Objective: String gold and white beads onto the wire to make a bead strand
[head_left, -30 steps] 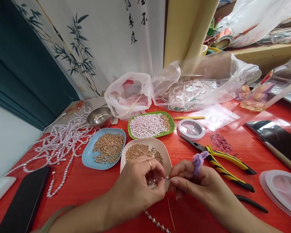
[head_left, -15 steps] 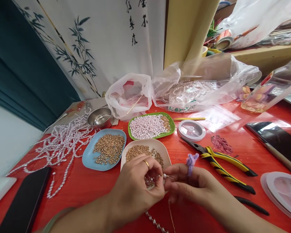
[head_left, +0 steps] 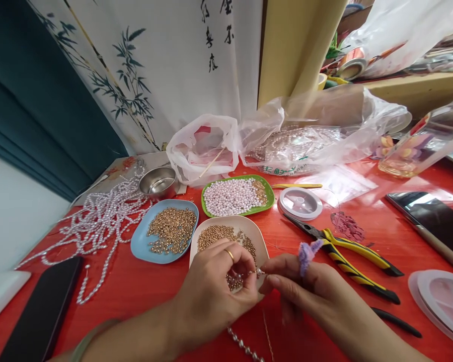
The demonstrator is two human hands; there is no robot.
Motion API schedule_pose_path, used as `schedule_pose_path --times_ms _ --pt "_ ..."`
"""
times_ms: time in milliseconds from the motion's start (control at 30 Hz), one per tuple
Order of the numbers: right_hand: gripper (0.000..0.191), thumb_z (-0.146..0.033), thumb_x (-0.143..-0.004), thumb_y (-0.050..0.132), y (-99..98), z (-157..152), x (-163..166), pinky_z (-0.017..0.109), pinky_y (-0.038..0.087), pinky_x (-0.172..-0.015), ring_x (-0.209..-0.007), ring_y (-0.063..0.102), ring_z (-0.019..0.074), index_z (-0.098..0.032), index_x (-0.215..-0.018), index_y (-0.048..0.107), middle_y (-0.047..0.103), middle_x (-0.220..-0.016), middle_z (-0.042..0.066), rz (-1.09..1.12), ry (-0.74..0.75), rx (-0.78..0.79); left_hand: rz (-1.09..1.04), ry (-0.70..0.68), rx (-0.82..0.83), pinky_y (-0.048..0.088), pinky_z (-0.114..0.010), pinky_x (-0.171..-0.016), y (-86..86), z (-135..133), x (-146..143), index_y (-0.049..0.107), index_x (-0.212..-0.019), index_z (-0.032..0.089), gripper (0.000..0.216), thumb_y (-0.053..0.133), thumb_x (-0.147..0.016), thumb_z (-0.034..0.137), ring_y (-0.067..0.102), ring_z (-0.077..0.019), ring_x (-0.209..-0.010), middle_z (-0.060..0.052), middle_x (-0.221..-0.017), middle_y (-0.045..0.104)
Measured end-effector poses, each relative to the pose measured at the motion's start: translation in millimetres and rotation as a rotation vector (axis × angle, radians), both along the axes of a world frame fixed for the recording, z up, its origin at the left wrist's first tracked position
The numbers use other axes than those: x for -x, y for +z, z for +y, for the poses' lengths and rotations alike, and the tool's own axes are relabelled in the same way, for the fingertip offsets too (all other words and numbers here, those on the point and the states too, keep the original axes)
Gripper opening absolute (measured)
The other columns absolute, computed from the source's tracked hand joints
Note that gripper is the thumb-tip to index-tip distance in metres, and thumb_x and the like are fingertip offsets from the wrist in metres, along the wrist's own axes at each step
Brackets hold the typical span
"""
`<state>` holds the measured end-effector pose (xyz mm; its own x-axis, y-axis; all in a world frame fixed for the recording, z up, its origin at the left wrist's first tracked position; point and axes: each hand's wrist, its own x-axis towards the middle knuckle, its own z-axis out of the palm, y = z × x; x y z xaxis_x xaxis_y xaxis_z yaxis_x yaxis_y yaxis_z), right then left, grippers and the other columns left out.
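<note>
My left hand, with a gold ring on one finger, pinches a beaded strand between thumb and forefinger. A single pearl bead pokes out past those fingertips. Thumb and forefinger of my right hand close on the thin wire just beyond that bead; the wire itself is mostly hidden. A fuzzy purple band wraps one right finger. Below my hands hang a string of pearly beads and a thin gold cord. Behind them, partly covered, sits a cream plate of small gold beads.
A blue plate holds gold beads; a green tray holds pearls. Pearl strands and a black phone lie left. Yellow-black pliers, a white spool and another phone lie right. Plastic bags stand behind.
My right fingers have moved in against the bead and over the wire loop that showed earlier. The purple-banded finger has shifted right. My left hand keeps its pinch.
</note>
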<state>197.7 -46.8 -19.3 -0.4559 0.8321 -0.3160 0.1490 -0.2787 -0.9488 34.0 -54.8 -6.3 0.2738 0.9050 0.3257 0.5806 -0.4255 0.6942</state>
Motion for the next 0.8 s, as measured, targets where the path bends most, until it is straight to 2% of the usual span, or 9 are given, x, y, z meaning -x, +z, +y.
schedule_pose_path --times_ms 133,267,567,667,800 --pt "0.013 -0.027 -0.074 0.054 0.1 -0.4 -1.5 0.02 0.036 -0.044 -0.046 0.048 0.0085 -0.017 -0.072 0.062 0.06 -0.06 0.001 -0.128 0.014 -0.11 -0.003 -0.005 0.003 0.041 -0.02 -0.051 0.2 0.6 -0.2 0.051 -0.063 0.013 0.006 0.052 -0.064 0.008 0.049 -0.0084 -0.055 0.0 -0.059 0.054" --pt "0.012 -0.025 -0.073 0.052 0.4 -0.6 -3.4 0.02 0.037 -0.041 -0.042 0.051 0.0086 -0.018 -0.072 0.063 0.06 -0.058 0.0 -0.116 -0.002 -0.144 -0.01 -0.019 0.01 0.042 -0.02 -0.052 0.2 1.2 1.0 0.054 -0.066 0.013 0.005 0.053 -0.065 0.008 0.05 -0.0087 -0.056 0.0 -0.06 0.056" --pt "0.012 -0.022 -0.072 0.053 7.4 -1.6 -0.7 0.018 0.039 -0.041 -0.039 0.052 0.007 -0.017 -0.065 0.06 0.058 -0.055 -0.002 -0.12 -0.066 -0.072 -0.052 -0.044 0.031 0.044 -0.021 -0.056 0.4 1.1 4.6 0.059 -0.074 0.014 0.008 0.055 -0.069 0.009 0.053 -0.0098 -0.061 -0.001 -0.064 0.059" --pt "0.013 -0.024 -0.073 0.054 6.4 -2.7 -0.1 0.018 0.039 -0.041 -0.039 0.052 0.0065 -0.016 -0.064 0.059 0.057 -0.055 -0.002 -0.082 -0.065 -0.052 -0.104 -0.033 0.127 0.046 -0.021 -0.057 0.8 0.2 4.4 0.06 -0.08 0.016 0.011 0.057 -0.07 0.013 0.055 -0.01 -0.064 -0.001 -0.069 0.061" --pt "0.018 -0.031 -0.075 0.056 3.2 -3.9 0.4 0.016 0.039 -0.041 -0.039 0.051 0.005 -0.015 -0.066 0.057 0.057 -0.056 -0.002 0.036 -0.026 0.018 -0.266 -0.012 0.347 0.047 -0.019 -0.059 1.7 -0.1 3.4 0.061 -0.079 0.018 0.009 0.061 -0.07 0.021 0.058 -0.0099 -0.066 0.0 -0.073 0.063"
